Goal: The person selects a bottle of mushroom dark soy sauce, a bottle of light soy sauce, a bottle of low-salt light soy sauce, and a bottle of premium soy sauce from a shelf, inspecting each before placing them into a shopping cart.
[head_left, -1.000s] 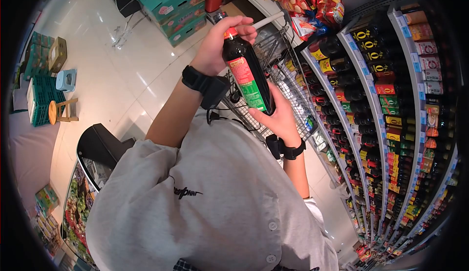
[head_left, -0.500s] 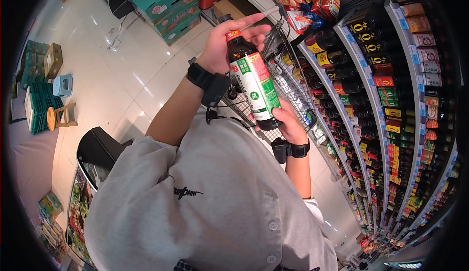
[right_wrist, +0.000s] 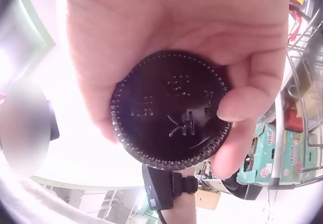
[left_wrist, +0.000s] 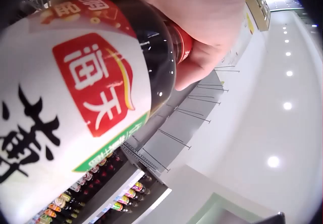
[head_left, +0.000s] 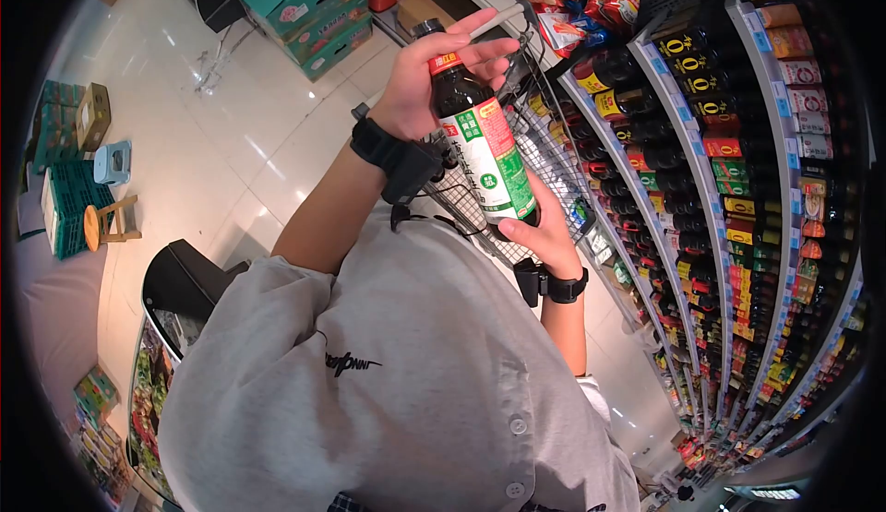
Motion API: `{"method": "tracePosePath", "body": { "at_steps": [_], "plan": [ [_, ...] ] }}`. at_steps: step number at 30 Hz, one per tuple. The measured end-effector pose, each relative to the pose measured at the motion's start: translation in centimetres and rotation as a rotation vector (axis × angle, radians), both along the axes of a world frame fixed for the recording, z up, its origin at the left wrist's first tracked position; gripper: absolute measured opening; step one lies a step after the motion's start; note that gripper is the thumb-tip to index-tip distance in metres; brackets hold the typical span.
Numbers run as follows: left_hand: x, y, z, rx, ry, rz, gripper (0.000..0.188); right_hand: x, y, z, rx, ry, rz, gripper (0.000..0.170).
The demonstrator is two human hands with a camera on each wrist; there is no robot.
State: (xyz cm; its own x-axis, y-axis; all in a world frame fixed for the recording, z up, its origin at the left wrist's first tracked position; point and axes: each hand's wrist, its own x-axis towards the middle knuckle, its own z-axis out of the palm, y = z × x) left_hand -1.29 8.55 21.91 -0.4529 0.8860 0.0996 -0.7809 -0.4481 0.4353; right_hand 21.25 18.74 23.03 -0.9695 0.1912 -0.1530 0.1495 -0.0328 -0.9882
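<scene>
Both hands hold a dark bottle (head_left: pixel 482 163) with a red neck band, a dark cap and a white, green and red label, tilted in front of the chest. At its neck is the left hand (head_left: pixel 413 88), the thumb side against the neck and several fingers stretched beyond it. The right hand (head_left: pixel 552 233) grips the base end. A large red and white label (left_wrist: pixel 98 83) fills much of the left wrist view, the left hand (left_wrist: pixel 202 12) round the neck. In the right wrist view the round embossed base (right_wrist: pixel 169 113) lies between the thumb and fingers of the right hand (right_wrist: pixel 176 22).
Beneath and beyond the bottle is a wire cart (head_left: pixel 554 157). Shelves of bottles (head_left: pixel 729 208) line the right side. Green boxes (head_left: pixel 309 14) are stacked at the top, snack bags (head_left: pixel 591 0) beside them. A small stool (head_left: pixel 111 223) stands on the left.
The bottle has turned about its length, bringing the white label face into view, and has shifted slightly down. The right hand's fingers changed their hold at the base; the left hand stays at the neck.
</scene>
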Motion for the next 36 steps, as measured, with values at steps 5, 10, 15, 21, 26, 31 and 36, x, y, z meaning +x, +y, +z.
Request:
{"method": "tracePosePath", "body": {
  "at_steps": [5,10,15,21,26,31,36],
  "plan": [
    [-0.1,-0.2,-0.1,0.095,0.017,-0.074,0.064,-0.1,0.2,0.9,-0.041,-0.017,0.004,0.075],
    [-0.5,-0.9,0.3,0.046,0.079,-0.15,0.059,0.4,0.3,0.0,-0.119,-0.041,0.014,0.073],
    [-0.7,-1.1,-0.5,0.057,0.051,-0.164,0.051,0.5,0.1,-0.4,-0.228,-0.082,-0.031,0.079],
    [0.4,-0.6,0.6,0.1,0.026,-0.078,0.046,0.7,0.7,-1.5,-0.679,-0.054,0.094,0.078],
    [-0.7,-0.2,-1.5,0.126,-0.069,-0.091,0.052,-0.2,-0.4,-0.8,-0.476,-0.091,0.069,0.074],
    [-0.9,-0.7,-1.3,-0.025,-0.001,0.03,0.05,-0.3,-0.5,-1.3,-0.368,-0.037,-0.079,0.069],
    [-1.2,-0.7,-1.8,0.0,-0.025,0.079,0.048,-0.9,-0.6,-0.5,-0.248,0.021,-0.098,0.08]
  ]
}}
